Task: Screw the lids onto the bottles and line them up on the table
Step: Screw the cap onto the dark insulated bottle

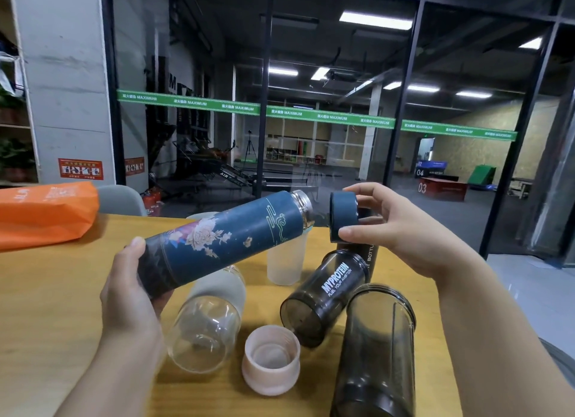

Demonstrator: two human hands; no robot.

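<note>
My left hand (127,295) grips the base of a dark blue flowered flask (224,242), held tilted above the table with its open metal neck pointing right. My right hand (395,227) pinches the matching blue lid (342,216) a short gap from that neck, not touching it. Below, a clear glass bottle (205,329) with a grey sleeve lies on its side. A pink lid (271,359) rests open side up. A smoky MYPROTEIN shaker (323,295) lies tilted, and another dark shaker cup (376,351) stands at the front right.
A frosted white cup (284,261) stands behind the flask, and a black bottle (370,255) is partly hidden by my right hand. An orange bag (46,214) lies at the back left of the wooden table (46,292). The table's right edge runs close past the shakers.
</note>
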